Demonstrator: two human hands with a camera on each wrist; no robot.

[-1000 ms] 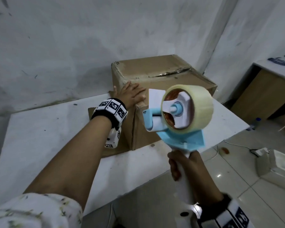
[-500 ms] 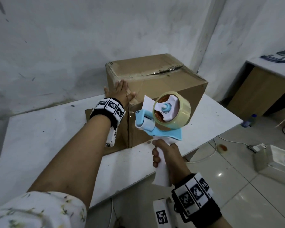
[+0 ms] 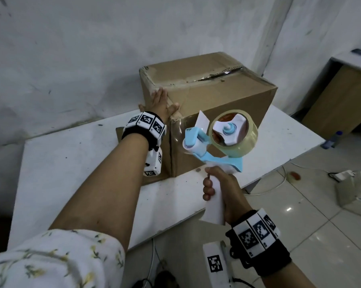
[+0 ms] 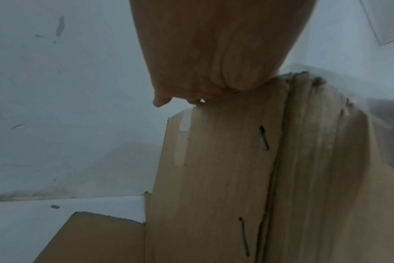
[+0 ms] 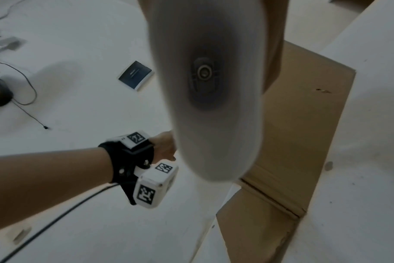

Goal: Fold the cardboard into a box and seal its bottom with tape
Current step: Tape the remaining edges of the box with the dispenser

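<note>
**One box, one tape dispenser, two hands**

Head view: one cardboard box (image 3: 208,104) standing on one white table (image 3: 71,163), near the wall, with one old strip of torn tape along its top seam. Left hand (image 3: 161,104) laid flat against the box's near upper corner, fingers straight, thumb spread, gripping nothing. Right hand (image 3: 221,188) wrapped round the white handle of one blue-and-white tape dispenser (image 3: 215,146), held in the air just in front of the box's near face, roller end toward the corner. One roll of clear tape (image 3: 233,132) mounted on it. Two wrist bands with square black-and-white markers, one per wrist. One small bottle (image 3: 331,140) on the tiled floor to the right.

Left wrist view: palm pressed on the box edge (image 4: 236,160); three staples counted in the cardboard; one flap lying flat on the table.

Right wrist view: butt of the dispenser handle (image 5: 209,89) filling the middle, blurred; fingers hidden behind it; box beyond
</note>
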